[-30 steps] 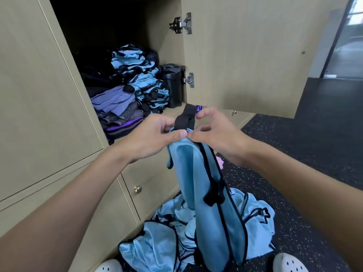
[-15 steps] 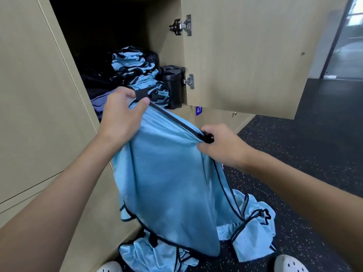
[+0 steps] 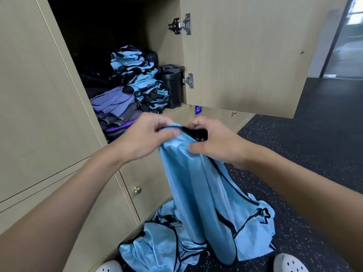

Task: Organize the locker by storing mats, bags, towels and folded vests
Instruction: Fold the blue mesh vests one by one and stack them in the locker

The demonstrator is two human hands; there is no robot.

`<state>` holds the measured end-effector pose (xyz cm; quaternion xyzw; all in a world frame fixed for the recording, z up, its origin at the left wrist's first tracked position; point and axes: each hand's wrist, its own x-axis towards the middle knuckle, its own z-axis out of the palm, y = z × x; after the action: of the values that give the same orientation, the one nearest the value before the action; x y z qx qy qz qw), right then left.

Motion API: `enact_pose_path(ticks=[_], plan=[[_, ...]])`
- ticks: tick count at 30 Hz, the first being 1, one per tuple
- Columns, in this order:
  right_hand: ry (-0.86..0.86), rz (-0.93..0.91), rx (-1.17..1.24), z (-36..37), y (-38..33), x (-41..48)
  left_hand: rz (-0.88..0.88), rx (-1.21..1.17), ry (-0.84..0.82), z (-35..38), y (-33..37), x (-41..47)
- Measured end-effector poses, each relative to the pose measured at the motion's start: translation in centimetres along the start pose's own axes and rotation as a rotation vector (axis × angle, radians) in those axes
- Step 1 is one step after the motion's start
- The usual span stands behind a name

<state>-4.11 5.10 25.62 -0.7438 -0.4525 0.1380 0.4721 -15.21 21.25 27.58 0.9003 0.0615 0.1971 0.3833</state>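
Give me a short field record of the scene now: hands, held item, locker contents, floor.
left hand: grips the top edge of the light blue vest
right hand: grips the same top edge, close beside the left
vest state: hanging down, not yet folded
locker door: open
locker contents: folded blue vests, purple cloths, black container
floor: loose blue vests in a heap
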Motion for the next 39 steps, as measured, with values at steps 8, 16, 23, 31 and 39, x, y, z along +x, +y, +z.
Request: enact_pose_path(ticks=[8, 16, 23, 31, 39], plan=[[-0.062, 0.081, -0.052, -2.6, 0.4, -0.7, -0.138, 0.079, 0.539, -5.1, -2.2, 0.7], [-0.193, 0.07, -0.278, -3.6, 1.0, -0.9, -0.296, 0.388, 0.546, -6.1, -3.7, 0.3], [-0.197, -0.088, -0.424, -3.2, -0.4, -0.7, -0.228, 0.286, 0.025, -3.0, -2.2, -0.8], [-0.224, -0.13, -0.221, -2.0, -1.3, -0.3, -0.158, -0.315, -0.437, 4.0, 0.1, -1.3], [-0.078, -0.058, -0.066, -4.0, -1.1, -0.8, -0.16, -0.385, -0.221, 3.8, 0.9, -1.0]])
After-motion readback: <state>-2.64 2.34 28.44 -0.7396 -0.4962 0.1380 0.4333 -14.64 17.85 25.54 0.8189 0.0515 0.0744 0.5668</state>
